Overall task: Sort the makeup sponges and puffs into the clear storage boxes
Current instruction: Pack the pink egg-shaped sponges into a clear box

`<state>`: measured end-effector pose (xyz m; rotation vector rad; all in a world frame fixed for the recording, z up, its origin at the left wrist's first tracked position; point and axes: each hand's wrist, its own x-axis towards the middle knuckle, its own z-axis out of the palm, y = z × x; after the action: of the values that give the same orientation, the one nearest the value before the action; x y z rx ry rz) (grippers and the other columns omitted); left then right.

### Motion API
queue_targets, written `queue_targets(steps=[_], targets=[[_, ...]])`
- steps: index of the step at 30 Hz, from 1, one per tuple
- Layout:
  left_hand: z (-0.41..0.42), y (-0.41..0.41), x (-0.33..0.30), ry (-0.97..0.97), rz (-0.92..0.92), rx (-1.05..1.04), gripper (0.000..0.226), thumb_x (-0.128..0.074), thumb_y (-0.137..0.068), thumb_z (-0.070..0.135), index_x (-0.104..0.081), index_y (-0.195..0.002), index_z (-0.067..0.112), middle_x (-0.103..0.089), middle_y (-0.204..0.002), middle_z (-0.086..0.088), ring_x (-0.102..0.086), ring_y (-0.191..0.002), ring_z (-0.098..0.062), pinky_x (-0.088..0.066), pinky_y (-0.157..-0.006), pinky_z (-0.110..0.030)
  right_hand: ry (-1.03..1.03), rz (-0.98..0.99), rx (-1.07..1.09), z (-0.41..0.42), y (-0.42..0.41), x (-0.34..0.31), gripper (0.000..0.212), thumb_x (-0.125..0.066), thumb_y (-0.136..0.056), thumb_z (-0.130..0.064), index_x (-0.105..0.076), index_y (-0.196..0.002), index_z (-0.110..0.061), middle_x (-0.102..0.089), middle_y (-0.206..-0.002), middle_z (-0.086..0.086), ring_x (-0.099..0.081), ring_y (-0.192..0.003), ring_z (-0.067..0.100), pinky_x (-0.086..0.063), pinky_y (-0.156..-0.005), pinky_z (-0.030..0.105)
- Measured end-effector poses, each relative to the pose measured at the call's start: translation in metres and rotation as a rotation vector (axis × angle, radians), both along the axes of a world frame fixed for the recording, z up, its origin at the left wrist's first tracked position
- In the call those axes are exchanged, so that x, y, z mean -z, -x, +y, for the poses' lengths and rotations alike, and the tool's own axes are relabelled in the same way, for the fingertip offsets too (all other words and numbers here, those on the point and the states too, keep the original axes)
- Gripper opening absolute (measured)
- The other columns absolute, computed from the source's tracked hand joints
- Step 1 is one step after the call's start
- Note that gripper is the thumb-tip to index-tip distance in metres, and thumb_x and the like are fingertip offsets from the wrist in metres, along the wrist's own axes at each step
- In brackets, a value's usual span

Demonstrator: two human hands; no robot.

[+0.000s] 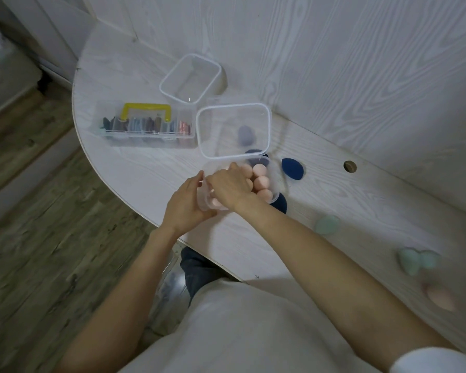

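Hands gripping pink-sponge box (273,181) at table's (135,162) near edge: left hand (184,204) holding wall, right hand (230,187) pressing sponges; overfilling risking spill.

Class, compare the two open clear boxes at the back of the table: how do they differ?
The far box looks empty; the near box holds a dark sponge. The far box stands apart from the hands; the near box borders the box of pink sponges being handled. The near box looks larger. Both are clear, white-rimmed and lidless.
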<state>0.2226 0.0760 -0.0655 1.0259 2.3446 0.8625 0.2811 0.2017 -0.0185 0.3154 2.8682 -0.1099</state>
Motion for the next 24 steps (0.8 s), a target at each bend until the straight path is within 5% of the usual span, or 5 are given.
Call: queue_targets(steps=[4, 8, 11, 18, 24], targets=[[0.002, -0.001, 0.001, 0.014, 0.011, -0.008, 0.105, -0.084, -0.061, 0.038, -0.027, -0.144, 0.012, -0.044, -0.137, -0.007, -0.047, -0.120, -0.021, -0.044, -0.090, -0.035, -0.098, 0.031, -0.057, 0.005, -0.004, 0.012, 0.020, -0.043, -0.091, -0.022, -0.063, -0.088, -0.020, -0.063, -0.094, -0.002, -0.046, -0.096, 0.019, -0.028, -0.082, 0.031], [0.001, 0.000, 0.003, 0.017, 0.007, 0.006, 0.103, -0.084, -0.062, 0.038, -0.028, -0.144, 0.010, -0.042, -0.137, -0.008, -0.046, -0.120, -0.022, -0.044, -0.090, -0.036, 0.064, 0.191, 0.065, 0.015, -0.009, 0.011, 0.018, -0.049, -0.089, -0.024, -0.062, -0.099, -0.018, -0.062, -0.094, 0.001, -0.048, -0.096, 0.021, -0.026, -0.075, 0.030], [0.001, -0.001, 0.002, 0.037, 0.010, 0.007, 0.105, -0.083, -0.062, 0.039, -0.026, -0.145, 0.010, -0.042, -0.137, -0.008, -0.046, -0.120, -0.022, -0.045, -0.090, -0.036, 0.203, 0.112, 0.060, 0.019, -0.009, 0.016, 0.024, -0.044, -0.092, -0.031, -0.064, -0.106, -0.027, -0.058, -0.099, 0.001, -0.047, -0.096, 0.020, -0.028, -0.081, 0.031], [0.000, 0.000, -0.002, 0.081, 0.081, 0.020, 0.105, -0.082, -0.063, 0.042, -0.026, -0.145, 0.010, -0.040, -0.139, -0.009, -0.043, -0.123, -0.024, -0.045, -0.088, -0.037, -0.039, 0.037, -0.044, 0.016, -0.001, 0.030, 0.029, -0.038, -0.094, -0.028, -0.066, -0.098, -0.023, -0.061, -0.102, -0.007, -0.041, -0.104, 0.019, -0.028, -0.083, 0.032], [0.001, -0.012, -0.005, -0.027, 0.384, 0.063, 0.092, -0.069, -0.067, 0.052, -0.038, -0.140, 0.006, -0.040, -0.139, -0.019, -0.040, -0.124, -0.036, -0.040, -0.093, -0.044, 0.302, 0.373, 0.193, 0.021, -0.036, 0.020, 0.025, -0.046, -0.092, -0.026, -0.066, -0.105, -0.017, -0.064, -0.109, -0.003, -0.046, -0.105, 0.019, -0.033, -0.095, 0.034]])
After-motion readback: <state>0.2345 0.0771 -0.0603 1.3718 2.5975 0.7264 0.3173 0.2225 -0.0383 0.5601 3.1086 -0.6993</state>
